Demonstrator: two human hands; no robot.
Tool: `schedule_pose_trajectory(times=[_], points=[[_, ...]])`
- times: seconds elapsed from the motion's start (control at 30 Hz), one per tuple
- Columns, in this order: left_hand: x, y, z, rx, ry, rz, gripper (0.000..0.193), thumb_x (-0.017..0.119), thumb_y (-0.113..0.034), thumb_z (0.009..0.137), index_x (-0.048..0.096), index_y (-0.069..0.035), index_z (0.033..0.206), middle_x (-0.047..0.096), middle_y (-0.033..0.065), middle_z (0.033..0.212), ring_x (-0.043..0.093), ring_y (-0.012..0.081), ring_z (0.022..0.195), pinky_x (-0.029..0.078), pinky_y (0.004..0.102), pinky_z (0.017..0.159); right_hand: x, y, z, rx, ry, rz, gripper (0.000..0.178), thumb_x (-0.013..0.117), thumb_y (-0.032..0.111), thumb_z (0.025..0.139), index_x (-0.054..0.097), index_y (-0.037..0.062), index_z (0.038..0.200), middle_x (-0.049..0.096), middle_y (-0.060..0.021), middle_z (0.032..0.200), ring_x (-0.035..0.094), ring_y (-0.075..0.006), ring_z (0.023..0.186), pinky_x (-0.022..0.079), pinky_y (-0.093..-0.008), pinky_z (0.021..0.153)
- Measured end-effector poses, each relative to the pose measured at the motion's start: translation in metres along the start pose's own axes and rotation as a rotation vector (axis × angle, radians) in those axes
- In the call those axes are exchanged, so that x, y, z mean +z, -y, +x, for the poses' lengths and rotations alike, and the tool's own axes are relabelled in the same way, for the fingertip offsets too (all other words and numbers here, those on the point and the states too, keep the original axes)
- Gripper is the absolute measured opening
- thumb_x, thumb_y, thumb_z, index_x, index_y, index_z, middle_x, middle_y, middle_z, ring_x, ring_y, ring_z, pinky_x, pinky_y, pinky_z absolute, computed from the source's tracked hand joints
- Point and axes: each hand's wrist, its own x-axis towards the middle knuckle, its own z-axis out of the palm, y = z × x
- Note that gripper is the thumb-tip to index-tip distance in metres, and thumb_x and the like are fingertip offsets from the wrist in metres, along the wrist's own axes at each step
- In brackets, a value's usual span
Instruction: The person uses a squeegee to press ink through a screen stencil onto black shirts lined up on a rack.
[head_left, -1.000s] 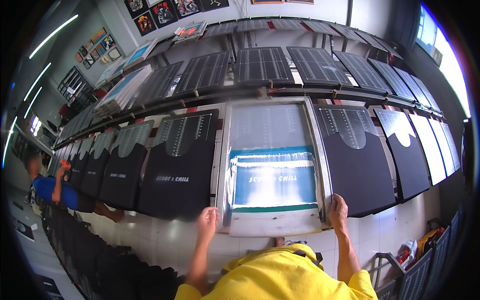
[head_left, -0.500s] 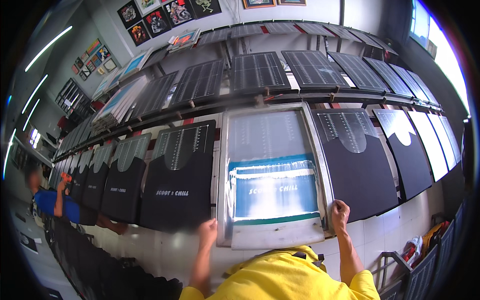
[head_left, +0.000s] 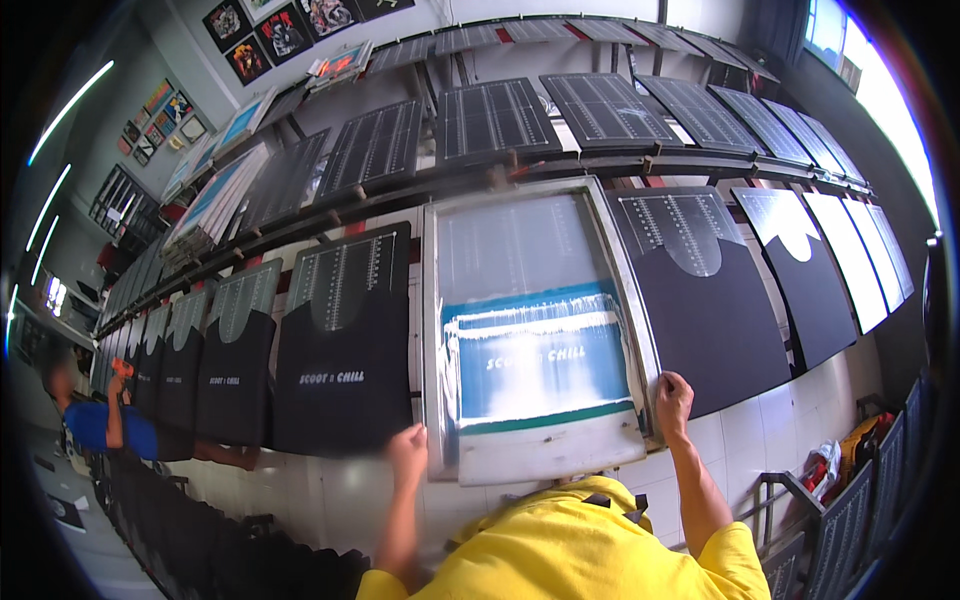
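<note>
One rectangular screen-printing frame with pale sides and a blue-and-grey mesh (head_left: 538, 335) lies at the near centre. White ink (head_left: 540, 326) streaks its blue part. The left hand (head_left: 408, 455) is just beside its left edge, the right hand (head_left: 675, 400) at its right edge; both have curled fingers, but whether either clamps the frame I cannot tell. Black cloth garments (head_left: 335, 375) flank it left and right. Farther off are dark rectangular boards with white markings (head_left: 497, 120).

I have room over the near-left floor (head_left: 330, 490); right of the screen frame (head_left: 432, 330), a shirt-covered platen (head_left: 712, 320) blocks me.
</note>
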Motion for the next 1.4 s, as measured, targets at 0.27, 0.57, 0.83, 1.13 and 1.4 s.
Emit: schedule_pose_trajectory(times=[0.27, 0.57, 0.83, 1.13, 1.4], points=[[-0.035, -0.076, -0.052, 0.46, -0.013, 0.27, 0.036, 0.071, -0.024, 0.088, 0.071, 0.0, 0.115, 0.07, 0.0168, 0.117, 0.066, 0.0312, 0.109, 0.051, 0.0403, 0.093, -0.064, 0.083, -0.039, -0.418, 0.432, -0.413, 0.05, 0.075, 0.023, 0.084, 0.061, 0.0008, 0.128, 0.061, -0.0171, 0.129, 0.057, -0.034, 0.122, 0.047, -0.0427, 0.103], [-0.027, -0.093, -0.069, 0.838, 0.44, 0.515, 0.058, 0.069, -0.011, 0.075, 0.056, 0.001, 0.13, 0.053, 0.0138, 0.142, 0.048, 0.0337, 0.133, 0.04, 0.0442, 0.11, -0.065, 0.101, -0.048, -0.867, 0.889, -0.68, 0.08, 0.084, 0.017, 0.068, 0.05, 0.0073, 0.139, 0.054, -0.0135, 0.135, 0.051, -0.0301, 0.129, 0.043, -0.0435, 0.111], [-0.005, -0.119, -0.038, 0.658, 0.372, 0.463, 0.031, 0.061, 0.003, 0.073, 0.063, 0.001, 0.103, 0.066, 0.0154, 0.109, 0.064, 0.0345, 0.104, 0.054, 0.0423, 0.091, -0.037, 0.105, -0.029, -0.782, 0.659, -0.622, 0.033, 0.075, 0.009, 0.069, 0.062, 0.0034, 0.099, 0.064, -0.0104, 0.102, 0.061, -0.0284, 0.104, 0.047, -0.043, 0.096], [0.006, -0.087, -0.064, 0.787, 0.223, 0.422, 0.041, 0.062, 0.008, 0.068, 0.067, 0.004, 0.108, 0.068, 0.0175, 0.118, 0.065, 0.0319, 0.113, 0.054, 0.039, 0.097, -0.052, 0.096, -0.055, -0.85, 0.626, -0.646, 0.046, 0.079, 0.009, 0.06, 0.06, 0.0039, 0.102, 0.061, -0.0088, 0.108, 0.059, -0.0258, 0.102, 0.042, -0.0421, 0.09], [0.024, -0.099, 0.016, 0.857, 0.177, 0.403, 0.033, 0.061, 0.006, 0.073, 0.068, 0.003, 0.105, 0.07, 0.017, 0.113, 0.068, 0.032, 0.107, 0.055, 0.0397, 0.093, 0.002, 0.095, 0.002, -0.902, 0.518, -0.606, 0.032, 0.07, 0.003, 0.065, 0.059, 0.0051, 0.095, 0.063, -0.0109, 0.1, 0.061, -0.0278, 0.095, 0.043, -0.0435, 0.086]])
